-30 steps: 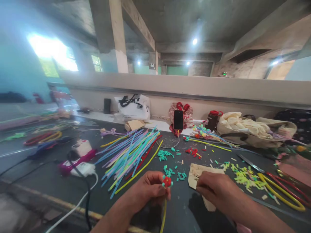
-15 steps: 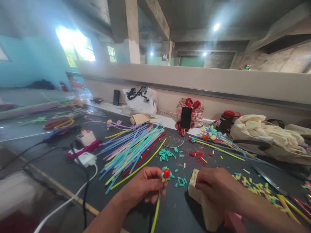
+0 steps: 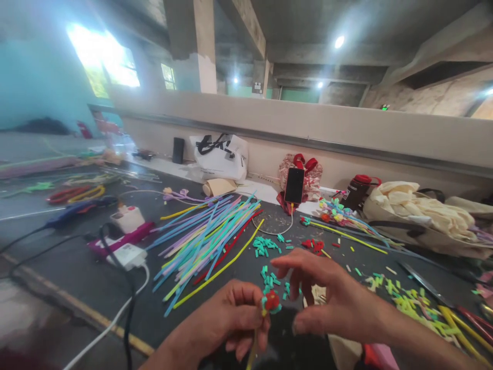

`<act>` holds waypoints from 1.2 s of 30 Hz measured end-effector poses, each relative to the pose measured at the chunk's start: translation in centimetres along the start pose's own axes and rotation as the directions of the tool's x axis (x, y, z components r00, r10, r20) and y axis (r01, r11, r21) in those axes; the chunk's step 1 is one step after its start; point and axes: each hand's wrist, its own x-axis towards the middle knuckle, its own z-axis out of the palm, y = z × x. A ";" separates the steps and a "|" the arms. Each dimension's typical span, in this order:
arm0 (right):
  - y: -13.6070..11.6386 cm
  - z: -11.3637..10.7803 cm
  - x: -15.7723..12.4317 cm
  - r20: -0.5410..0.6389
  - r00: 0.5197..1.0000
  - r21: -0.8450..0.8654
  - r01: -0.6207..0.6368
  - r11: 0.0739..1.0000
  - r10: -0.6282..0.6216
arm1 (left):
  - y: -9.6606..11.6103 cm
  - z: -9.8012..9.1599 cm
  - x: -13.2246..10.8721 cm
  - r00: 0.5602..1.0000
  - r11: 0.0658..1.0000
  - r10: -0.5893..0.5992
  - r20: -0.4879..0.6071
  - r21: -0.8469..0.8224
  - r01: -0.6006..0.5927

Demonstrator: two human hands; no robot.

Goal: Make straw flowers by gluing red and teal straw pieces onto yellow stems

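Observation:
My left hand [image 3: 231,321] pinches a small flower of fuzzy craft stems, just below its red and teal head [image 3: 271,301]. Its thin yellow stem [image 3: 252,352] hangs down from my fingers. My right hand [image 3: 331,293] hovers just right of the flower, palm turned toward it, thumb and fingers apart with nothing between them. Behind and below it, partly hidden, stands a beige wrapped object [image 3: 341,350]. Short teal pieces [image 3: 269,277] lie on the dark table beyond the flower, with another teal pile [image 3: 265,245] farther back.
Long coloured craft stems [image 3: 211,241] lie left of centre. Red pieces [image 3: 314,246], yellow-green clippings [image 3: 416,306] and scissors [image 3: 425,282] lie rightward. A phone [image 3: 295,186] leans at the back near finished flowers [image 3: 335,210]. A power strip [image 3: 119,244] with cables sits left.
My right hand has left the beige object, opened, and moved left toward the flower. My left hand has shifted slightly right and down with the flower. The view has turned slightly.

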 end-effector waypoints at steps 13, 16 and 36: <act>-0.9 1.0 2.6 0.058 0.973 -0.040 0.227 0.973 -0.225 | 0.2 0.0 -0.3 0.997 1.000 0.006 0.074 -0.011 -0.006; -0.9 1.0 2.6 0.066 0.973 -0.018 0.223 0.975 -0.221 | 0.3 0.2 -0.4 0.999 1.000 0.007 0.051 -0.001 -0.007; -0.8 1.3 3.0 0.087 0.966 -0.038 0.248 0.968 -0.244 | -0.4 -0.5 -0.1 0.995 0.999 0.018 0.096 -0.036 -0.015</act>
